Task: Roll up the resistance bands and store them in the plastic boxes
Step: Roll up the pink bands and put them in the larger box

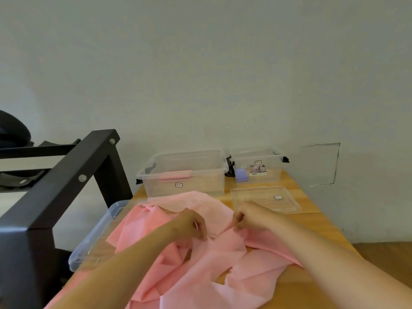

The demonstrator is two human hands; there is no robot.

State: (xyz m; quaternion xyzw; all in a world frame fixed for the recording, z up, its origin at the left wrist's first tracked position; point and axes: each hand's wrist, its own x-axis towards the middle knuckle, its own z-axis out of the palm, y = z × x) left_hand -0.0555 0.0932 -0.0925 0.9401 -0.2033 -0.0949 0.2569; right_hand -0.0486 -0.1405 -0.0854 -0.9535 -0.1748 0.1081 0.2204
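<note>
Left hand and right hand down close together on the pink resistance band, each with fingers curled and pinching a raised fold of it near the middle of the sheet, a narrow gap between the two. Holds the band low against the heap, not lifted clear of it. Band itself unrolled and rumpled, spread over much of the wooden desk, from just in front of the boxes down to the near edge, with a bare patch of wood showing through a gap toward the front. Behind it, by the wall, a large clear plastic box, lid off, with a rolled pink band inside toward its left. Just beside that on the right, a smaller clear plastic box, also open, with black latches at its ends, a label on its front and a purple roll at its left end, inside or against the wall not certain. In front of the smaller box, flat on the desk and just beyond the right hand, a clear lid. At the left edge of the desk, a second clear lid, partly overhanging, its inner side under the edge of the pink sheet. Left of the desk, a black metal frame with round bolts. Bare forearms reaching in from the bottom of the view
</note>
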